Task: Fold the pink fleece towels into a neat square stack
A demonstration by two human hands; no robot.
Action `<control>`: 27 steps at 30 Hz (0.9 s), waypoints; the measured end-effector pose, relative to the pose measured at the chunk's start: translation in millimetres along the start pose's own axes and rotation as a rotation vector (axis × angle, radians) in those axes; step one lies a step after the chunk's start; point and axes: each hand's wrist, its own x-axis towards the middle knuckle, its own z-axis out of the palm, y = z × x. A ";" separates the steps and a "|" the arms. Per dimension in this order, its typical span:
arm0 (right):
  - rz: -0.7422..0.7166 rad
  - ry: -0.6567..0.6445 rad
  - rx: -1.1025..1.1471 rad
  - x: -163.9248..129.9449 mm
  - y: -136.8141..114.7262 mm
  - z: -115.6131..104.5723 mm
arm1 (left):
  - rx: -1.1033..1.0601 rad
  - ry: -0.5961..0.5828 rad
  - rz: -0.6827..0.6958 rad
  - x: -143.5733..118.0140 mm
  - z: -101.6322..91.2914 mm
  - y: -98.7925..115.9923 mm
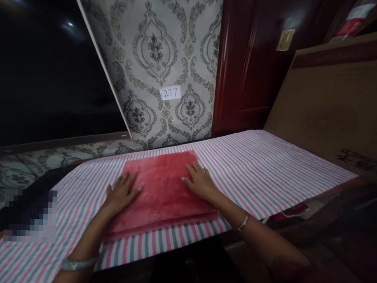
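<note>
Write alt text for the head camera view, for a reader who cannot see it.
Two bare hands, left hand and right hand, lie flat with open fingers on a folded red towel spread on a striped cloth. Behind it, patterned wallpaper bears a small label reading 277, beside a dark red door.

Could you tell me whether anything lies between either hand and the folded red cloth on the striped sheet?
Nothing visible does: the left hand and right hand both rest flat on the red cloth.
</note>
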 end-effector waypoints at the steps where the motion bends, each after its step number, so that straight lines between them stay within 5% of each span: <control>1: -0.002 0.037 -0.007 10.2 -3.9 -6.0 | 0.002 0.018 -0.002 8.4 -8.6 1.4; 5: 0.058 0.083 -0.018 54.2 -10.6 -10.7 | -0.015 0.055 -0.050 50.2 -25.3 8.5; 9: 0.146 0.018 -0.021 73.8 7.1 17.1 | -0.072 0.029 -0.153 76.0 1.7 7.0; 15: 0.152 0.036 -0.018 72.7 30.8 45.3 | -0.118 0.027 -0.137 78.8 36.8 -7.4; 27: 0.115 0.125 0.142 75.5 33.4 47.1 | -0.271 0.116 -0.260 70.4 18.1 -0.2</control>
